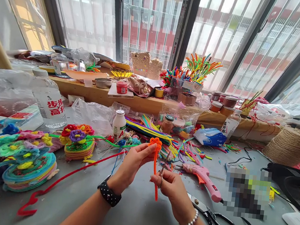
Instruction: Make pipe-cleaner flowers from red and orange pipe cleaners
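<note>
At the far left of the table [133,215], finished chenille flowers [28,165] in blue, green and yellow are stacked in flat coils, and a clear water bottle [49,99] with red lettering is seen behind them. A long red pipe cleaner [63,178] is laid slantwise across the grey surface towards the middle. Further in, a second pile of flowers [79,141] and a small white bottle [119,124] are found in front of a loose heap of coloured pipe cleaners [150,130]. In the centre, above the table, an orange pipe-cleaner flower [155,142] is held up by the left hand [133,161], whose fingertips are pinched shut just under the bloom at the top of the stem; a black watch [108,194] is worn on that wrist. The orange stem [154,178] is gripped lower down by the right hand [170,185], closed around it, and a small pair of snips [163,170] appears to be held in the same fingers, though the blades are too small for their opening to be told. The step in hand is judged to be the finishing of the flower's stem, by twisting or trimming. For the next move, a firm pinch under the bloom would be called for while the stem is worked, so that the petals are not pulled out of shape. To the right, a pink glue gun [203,177] and large black scissors [218,223] are lying on the table, and a spool of twine [289,144] is standing at the far right.
</note>
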The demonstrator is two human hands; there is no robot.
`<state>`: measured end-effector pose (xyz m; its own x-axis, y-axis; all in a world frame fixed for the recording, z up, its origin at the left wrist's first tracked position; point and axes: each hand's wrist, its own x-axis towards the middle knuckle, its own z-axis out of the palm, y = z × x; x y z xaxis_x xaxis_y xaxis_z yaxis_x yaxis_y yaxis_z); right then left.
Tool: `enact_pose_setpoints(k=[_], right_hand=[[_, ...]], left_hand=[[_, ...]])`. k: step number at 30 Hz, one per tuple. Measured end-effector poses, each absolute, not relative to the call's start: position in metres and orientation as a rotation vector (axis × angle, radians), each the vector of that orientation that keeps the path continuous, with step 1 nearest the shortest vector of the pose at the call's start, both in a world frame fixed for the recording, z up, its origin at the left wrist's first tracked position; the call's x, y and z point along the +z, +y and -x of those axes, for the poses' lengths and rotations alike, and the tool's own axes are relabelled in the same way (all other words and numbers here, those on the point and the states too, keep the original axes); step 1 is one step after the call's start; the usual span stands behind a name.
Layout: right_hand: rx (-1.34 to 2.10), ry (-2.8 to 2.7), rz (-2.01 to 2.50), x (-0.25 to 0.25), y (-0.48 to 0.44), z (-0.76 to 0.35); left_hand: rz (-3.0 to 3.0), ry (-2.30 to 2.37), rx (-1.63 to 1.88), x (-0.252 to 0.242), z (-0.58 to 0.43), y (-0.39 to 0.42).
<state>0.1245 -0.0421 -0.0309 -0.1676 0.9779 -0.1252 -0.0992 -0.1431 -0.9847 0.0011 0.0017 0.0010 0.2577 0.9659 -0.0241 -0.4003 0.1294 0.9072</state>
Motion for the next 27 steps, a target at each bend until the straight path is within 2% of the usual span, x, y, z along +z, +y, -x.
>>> enact_pose_setpoints(k=[10,17,23,27], right_hand=[[1.469,-1.048,1.163,-0.027,-0.042,-0.130],[1.433,-1.071,1.160,-0.022,-0.042,-0.131],[1.404,-1.119,1.190,-0.020,-0.042,-0.131],[1.401,-1.116,1.160,-0.023,-0.041,-0.134]], left_hand=[[-0.902,0.798,1.205,-0.003,0.004,0.008],[-1.214,0.771,0.872,-0.001,-0.003,0.000],[-1.129,0.862,1.040,-0.001,-0.001,0.003],[-1.109,0.809,0.987,0.000,-0.006,-0.001]])
